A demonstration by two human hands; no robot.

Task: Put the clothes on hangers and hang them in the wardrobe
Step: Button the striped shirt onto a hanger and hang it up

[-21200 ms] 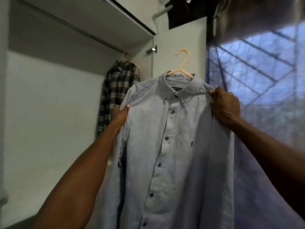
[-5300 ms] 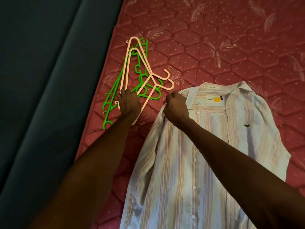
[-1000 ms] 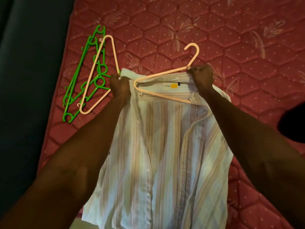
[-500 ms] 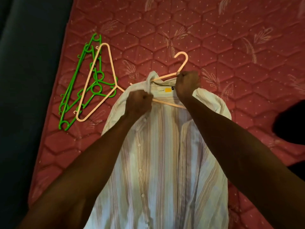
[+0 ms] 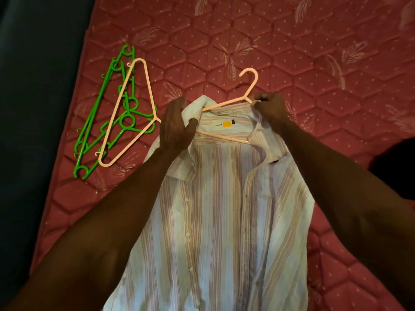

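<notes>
Striped shirt [image 5: 224, 209] lies face up on the red quilted mattress [image 5: 314, 52], with its collar away from me and its front hanging open in the middle. Inside the collar I see a white label with an orange patch [image 5: 223, 124]. A peach plastic hanger [image 5: 226, 103] is partly inside the neck of the shirt: its hook points up and to the right above the collar, its upper arm runs along the back of the collar, and its lower bar crosses the opening just under the label. My left hand [image 5: 176, 126] holds the left side of the collar, the fingers stretched upward along the cloth and the thumb bent in toward the opening, so the cloth is pinched between them. My right hand [image 5: 270, 106] is curled at the right side of the collar, right where the neck of the hanger meets the arms; the fingertips pinch there, but I cannot tell if they hold the hanger, the collar cloth, or both together. To the left of the shirt, near the edge of the mattress, lies a second peach hanger [image 5: 128, 115] on top of some green hangers [image 5: 101, 122], touching them. Beyond that edge is a dark blue surface [image 5: 33, 108].
</notes>
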